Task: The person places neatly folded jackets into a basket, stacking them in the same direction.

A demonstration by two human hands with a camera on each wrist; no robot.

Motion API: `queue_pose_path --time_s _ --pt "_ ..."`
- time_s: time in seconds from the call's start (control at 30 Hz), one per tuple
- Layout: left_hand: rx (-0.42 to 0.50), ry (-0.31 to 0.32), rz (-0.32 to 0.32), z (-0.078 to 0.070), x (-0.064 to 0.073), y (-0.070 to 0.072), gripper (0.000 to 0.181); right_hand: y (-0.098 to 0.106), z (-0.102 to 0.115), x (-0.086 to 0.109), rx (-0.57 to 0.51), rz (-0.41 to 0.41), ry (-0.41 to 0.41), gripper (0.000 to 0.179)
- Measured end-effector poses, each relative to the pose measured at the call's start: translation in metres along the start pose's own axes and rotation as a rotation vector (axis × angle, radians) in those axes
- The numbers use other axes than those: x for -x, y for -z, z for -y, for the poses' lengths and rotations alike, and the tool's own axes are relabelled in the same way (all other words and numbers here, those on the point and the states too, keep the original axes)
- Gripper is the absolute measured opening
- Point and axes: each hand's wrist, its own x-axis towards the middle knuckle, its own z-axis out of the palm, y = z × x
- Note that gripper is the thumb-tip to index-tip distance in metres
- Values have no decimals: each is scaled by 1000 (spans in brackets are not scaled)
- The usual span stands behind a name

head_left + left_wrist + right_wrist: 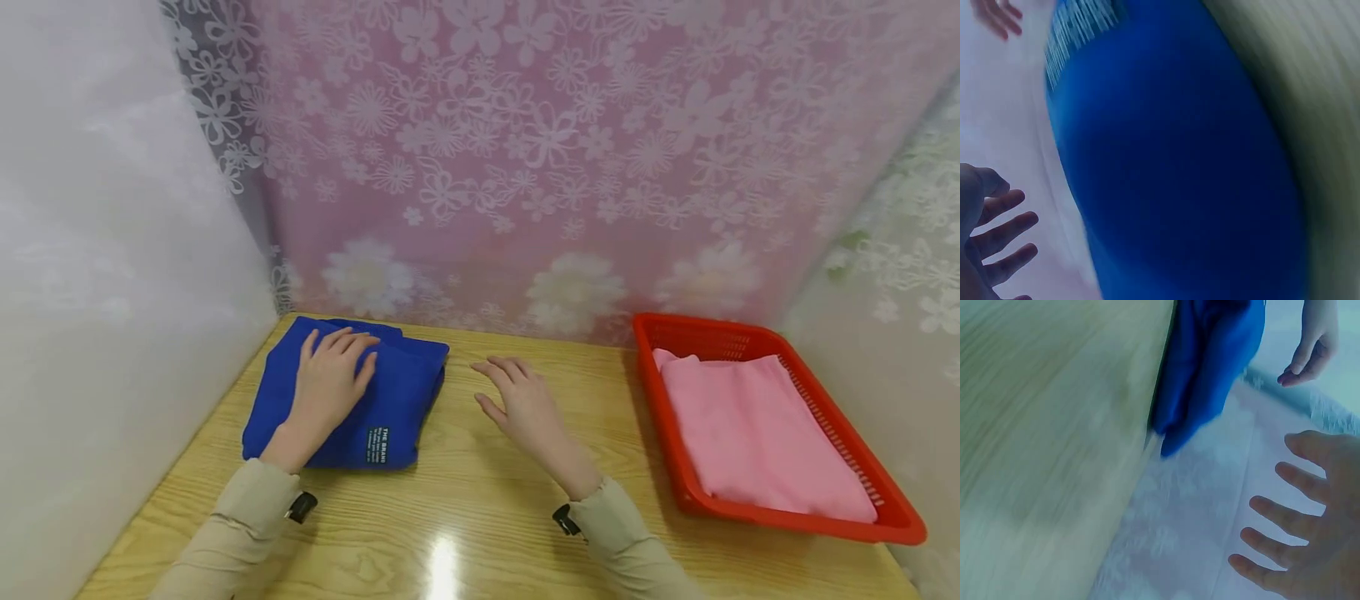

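Observation:
A folded blue cloth [397,375], perhaps a garment, lies on the left of the table, with a dark printed label reading "THE BRAND" near its front edge. Over its left half is my left hand [330,379], fingers spread and slightly bent, holding nothing. In the left wrist view those fingers [1013,228] appear apart from the cloth. To the right of the cloth, my right hand [528,412] hovers above the bare wood with fingers loosely extended. The right wrist view shows its fingers [1285,519] spread, gripping nothing, while the cloth's folded side [1204,369] stands beyond.
A red plastic basket [675,467] sits at the table's right side, with a folded pink cloth [757,433] inside. The wooden table [480,517] ends at a pink floral curtain [480,167] behind. Pale sheets hang along the left and right.

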Motion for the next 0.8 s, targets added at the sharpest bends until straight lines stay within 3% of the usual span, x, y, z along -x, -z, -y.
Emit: queue_pose_path --time_s 0.2,0.3,0.4,0.53,0.6,0.67,0.8 --pt "-46 74 -57 61 24 16 27 -21 30 -13 -57 98 53 48" --pt "-74 118 -4 84 38 23 36 -29 42 -20 -60 159 72 50" --pt "-96 150 114 101 49 27 45 -37 52 -24 -50 207 91 52" --pt "-94 176 296 113 59 25 50 -48 59 -26 -51 279 106 55" --pt "-73 180 352 115 61 22 50 -52 61 -26 -69 337 98 56" --pt "-45 173 364 116 63 20 49 -56 62 -25 -94 384 82 55" --pt "-17 155 325 118 65 18 45 -58 62 -22 -134 430 53 55"
